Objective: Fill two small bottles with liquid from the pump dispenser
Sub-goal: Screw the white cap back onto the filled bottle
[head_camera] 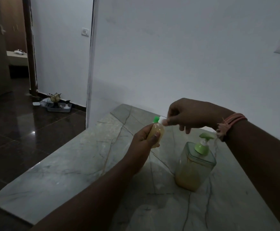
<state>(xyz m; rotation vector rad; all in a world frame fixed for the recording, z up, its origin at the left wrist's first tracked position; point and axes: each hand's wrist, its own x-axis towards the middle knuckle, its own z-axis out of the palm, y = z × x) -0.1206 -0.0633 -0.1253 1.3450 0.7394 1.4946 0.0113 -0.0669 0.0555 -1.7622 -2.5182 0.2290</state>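
My left hand (143,139) grips a small clear bottle (157,131) holding yellowish liquid, lifted above the marble counter (79,165). The bottle has a green flip cap (156,119) standing open at its top. My right hand (190,115) pinches the whitish top of that bottle between thumb and forefinger. The pump dispenser (195,165), a square clear bottle with a green pump head and yellow liquid about halfway up, stands on the counter below my right wrist. A second small bottle is not in view.
A white wall runs behind the counter. The counter's left edge drops to a dark glossy floor. A tray with small items (59,106) lies on the floor near a doorway at far left.
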